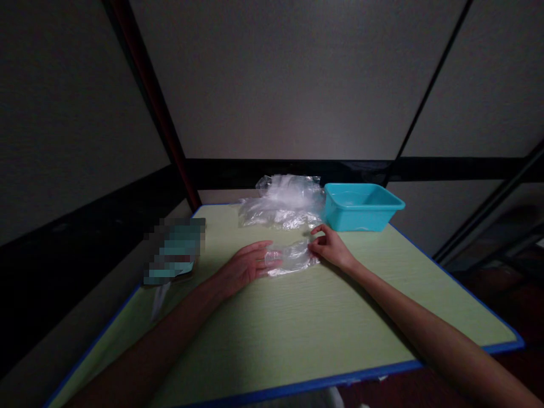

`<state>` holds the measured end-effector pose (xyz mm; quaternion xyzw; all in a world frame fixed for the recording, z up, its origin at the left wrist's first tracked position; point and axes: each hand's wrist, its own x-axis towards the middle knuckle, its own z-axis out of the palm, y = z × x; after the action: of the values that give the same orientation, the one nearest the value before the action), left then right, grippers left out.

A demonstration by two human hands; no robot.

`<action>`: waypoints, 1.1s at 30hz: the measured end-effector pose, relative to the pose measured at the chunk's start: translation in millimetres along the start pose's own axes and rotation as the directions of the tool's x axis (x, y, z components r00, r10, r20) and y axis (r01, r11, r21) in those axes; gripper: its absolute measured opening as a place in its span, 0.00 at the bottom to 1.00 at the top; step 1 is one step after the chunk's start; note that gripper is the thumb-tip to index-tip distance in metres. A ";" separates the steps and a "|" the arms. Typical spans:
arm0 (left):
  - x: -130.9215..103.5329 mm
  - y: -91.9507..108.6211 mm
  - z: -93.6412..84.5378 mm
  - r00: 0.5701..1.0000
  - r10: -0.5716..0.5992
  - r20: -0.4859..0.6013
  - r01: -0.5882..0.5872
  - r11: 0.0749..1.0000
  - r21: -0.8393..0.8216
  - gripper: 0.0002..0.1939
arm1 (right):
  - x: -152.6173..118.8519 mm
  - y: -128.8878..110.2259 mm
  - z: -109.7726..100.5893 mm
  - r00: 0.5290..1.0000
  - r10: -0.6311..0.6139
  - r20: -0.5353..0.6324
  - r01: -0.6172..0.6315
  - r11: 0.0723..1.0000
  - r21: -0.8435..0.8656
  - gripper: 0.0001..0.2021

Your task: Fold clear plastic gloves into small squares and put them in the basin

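Observation:
A small clear plastic bag point(293, 258) lies between my two hands over the middle of the table. My left hand point(247, 264) reaches in from the left with its fingers stretched out. Its fingertips show through the film at the bag's left end; whether they are inside or under it I cannot tell. At the bag's right end, my right hand point(332, 247) pinches the film between thumb and fingers. Behind them is a heap of clear plastic bags point(284, 204), crumpled and shiny.
A turquoise plastic basin point(361, 216) stands at the back right, beside the heap. On the left edge sits a blurred-out greenish item point(176, 249) with a whitish strip below it. The pale table point(272, 340) has a blue edge and meets a panelled wall point(289, 85).

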<state>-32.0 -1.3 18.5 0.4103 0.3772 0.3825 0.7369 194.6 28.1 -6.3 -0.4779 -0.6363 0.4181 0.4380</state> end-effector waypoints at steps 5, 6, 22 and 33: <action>-3.8 4.1 -1.0 0.999 0.036 -0.005 -0.036 0.999 0.031 0.24 | -1.1 0.4 -0.2 1.000 -0.018 -0.024 0.017 0.998 -0.053 0.14; -4.4 4.9 -1.1 0.999 0.050 -0.003 -0.050 0.998 0.039 0.25 | -1.2 0.4 -0.3 0.999 -0.022 -0.027 0.020 0.998 -0.063 0.14; 2.7 1.8 -5.8 0.983 0.161 -0.090 -0.126 0.943 0.309 0.17 | -3.5 0.2 -1.0 0.993 -0.103 -0.065 0.085 0.969 -0.233 0.11; 14.8 -11.1 -11.4 0.869 0.495 0.021 -0.236 0.377 0.896 0.18 | -5.3 -1.6 -1.4 0.983 -0.172 -0.069 0.127 0.894 -0.429 0.12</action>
<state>-32.8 11.2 0.7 0.7494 0.5067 0.3369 0.2612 196.5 22.9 -5.3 -0.5323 -0.7228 0.2095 0.3876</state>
